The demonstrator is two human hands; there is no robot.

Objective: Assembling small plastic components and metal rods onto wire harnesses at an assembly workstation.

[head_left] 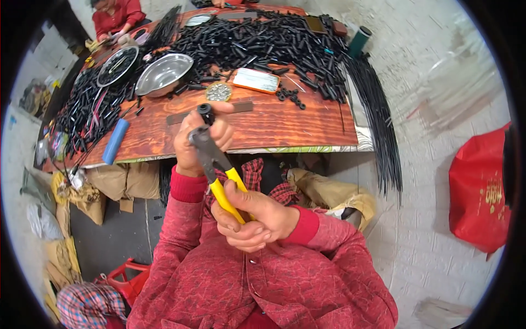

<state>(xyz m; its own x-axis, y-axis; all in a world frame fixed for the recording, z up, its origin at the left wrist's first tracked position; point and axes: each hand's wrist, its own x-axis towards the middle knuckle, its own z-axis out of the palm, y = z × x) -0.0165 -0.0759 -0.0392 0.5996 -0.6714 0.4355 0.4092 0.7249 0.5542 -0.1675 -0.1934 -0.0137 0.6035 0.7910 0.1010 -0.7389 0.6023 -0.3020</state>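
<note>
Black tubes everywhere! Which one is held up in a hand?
The black tube in the left hand, beside the head of the yellow-handled pliers; the others lie on the table.

The head-worn fisheye looks down, close above a red patterned fabric jacket (pixel 211 285). It faces a reddish-brown wood-grained table (pixel 274 129).

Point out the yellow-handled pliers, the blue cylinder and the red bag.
Yellow-handled pliers (pixel 219 194): head view, on a yellow grip.
Blue cylinder (pixel 115 142): head view, on its long side.
Red bag (pixel 474 191): head view, on its side.
</note>
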